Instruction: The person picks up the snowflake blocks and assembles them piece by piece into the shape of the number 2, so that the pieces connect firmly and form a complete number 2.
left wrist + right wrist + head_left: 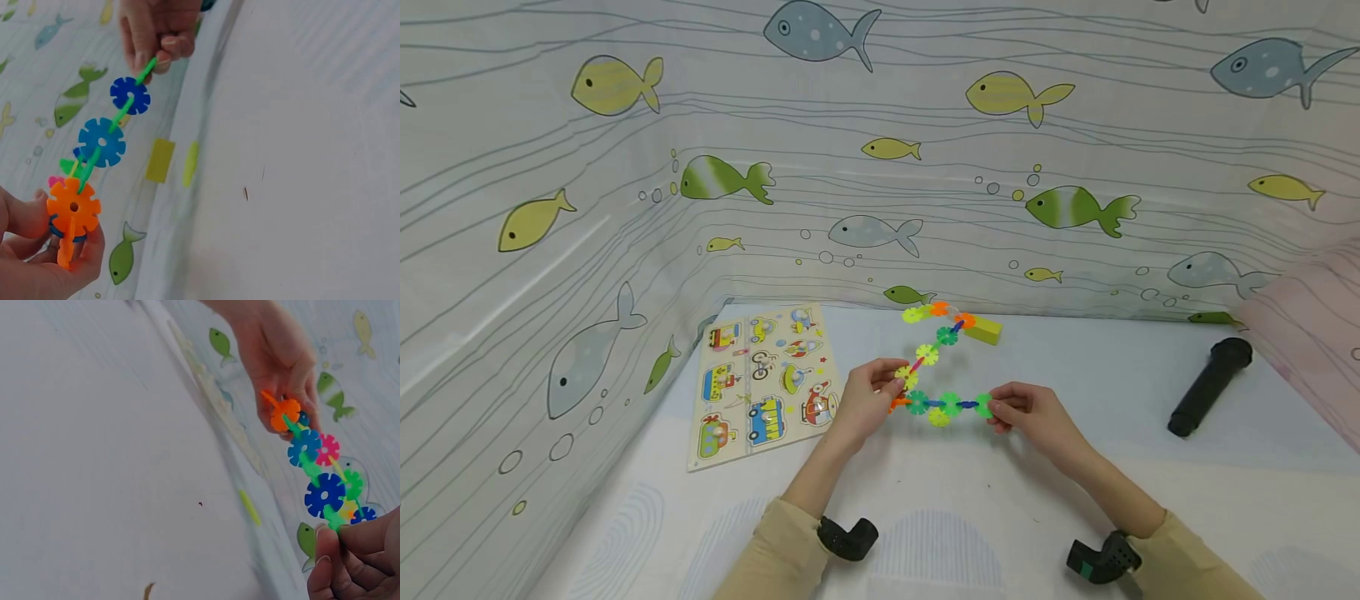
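A chain of slotted plastic flower discs (951,404) in green, blue, orange and yellow is held up between both hands. My left hand (871,402) pinches it at the bend, by an orange disc (74,205). At the chain's right end, my right hand (1033,415) pinches a green disc (983,406) between thumb and fingers. From the left hand the other stretch runs away toward the back, through yellow discs (927,355) to a curled end with orange ones (940,309). A yellow-green disc (939,417) shows just under the front stretch.
To the left lies a wooden puzzle board (737,450) with vehicle pictures, close to the left hand. A yellow block (987,330) sits at the back, beside the chain's far end. Off to the right is a black cylinder (1210,387). Fish-printed sheeting (955,183) walls the table.
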{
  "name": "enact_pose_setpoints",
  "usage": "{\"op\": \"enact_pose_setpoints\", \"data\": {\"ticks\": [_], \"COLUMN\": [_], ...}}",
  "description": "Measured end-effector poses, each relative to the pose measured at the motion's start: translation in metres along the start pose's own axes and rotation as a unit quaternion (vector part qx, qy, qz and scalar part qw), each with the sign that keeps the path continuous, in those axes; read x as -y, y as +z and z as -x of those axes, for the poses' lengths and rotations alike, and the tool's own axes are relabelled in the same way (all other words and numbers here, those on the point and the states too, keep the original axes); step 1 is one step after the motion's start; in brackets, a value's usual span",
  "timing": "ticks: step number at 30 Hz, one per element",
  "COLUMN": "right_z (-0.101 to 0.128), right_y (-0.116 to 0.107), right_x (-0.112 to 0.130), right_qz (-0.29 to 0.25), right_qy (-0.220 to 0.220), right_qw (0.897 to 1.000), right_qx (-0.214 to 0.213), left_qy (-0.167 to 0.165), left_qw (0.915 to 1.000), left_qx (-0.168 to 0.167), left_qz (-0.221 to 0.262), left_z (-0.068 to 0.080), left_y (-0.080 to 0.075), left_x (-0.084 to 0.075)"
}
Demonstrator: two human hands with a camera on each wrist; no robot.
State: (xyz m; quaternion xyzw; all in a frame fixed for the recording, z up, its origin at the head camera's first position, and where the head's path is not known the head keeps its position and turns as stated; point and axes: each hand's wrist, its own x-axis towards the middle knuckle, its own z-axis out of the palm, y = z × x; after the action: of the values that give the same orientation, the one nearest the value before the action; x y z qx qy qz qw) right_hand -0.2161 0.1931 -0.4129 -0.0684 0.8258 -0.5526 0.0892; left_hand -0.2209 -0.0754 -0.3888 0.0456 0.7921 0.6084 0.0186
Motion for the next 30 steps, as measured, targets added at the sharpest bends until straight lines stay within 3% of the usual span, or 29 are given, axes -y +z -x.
{"op": "enact_pose_setpoints", "data": {"ticks": [14, 23, 30], "right_z": [0.0012, 0.0014, 0.0015], "right_y": [0.0015, 0.0020, 0.0035], "right_x": [0.0016, -0.0039, -0.0054], "right_qz": [-0.004, -0.060, -0.086], "right_qy": [0.001, -0.010, -0.013], "right_qw": [1.000, 0.998, 0.996], "right_qx": [-0.001, 0.005, 0.005], "left_qy": [0.004, 0.017, 0.012], "left_qw": [0.9999, 0.9995, 0.9995], "left_qx": [-0.009, -0.023, -0.030], "left_qz": [0.007, 0.017, -0.005], "left_z": [0.0000, -0.0002, 0.0005], "left_y": [0.0014, 0.0037, 0.0051], "left_x": [0.0011, 0.0005, -0.0014]}}
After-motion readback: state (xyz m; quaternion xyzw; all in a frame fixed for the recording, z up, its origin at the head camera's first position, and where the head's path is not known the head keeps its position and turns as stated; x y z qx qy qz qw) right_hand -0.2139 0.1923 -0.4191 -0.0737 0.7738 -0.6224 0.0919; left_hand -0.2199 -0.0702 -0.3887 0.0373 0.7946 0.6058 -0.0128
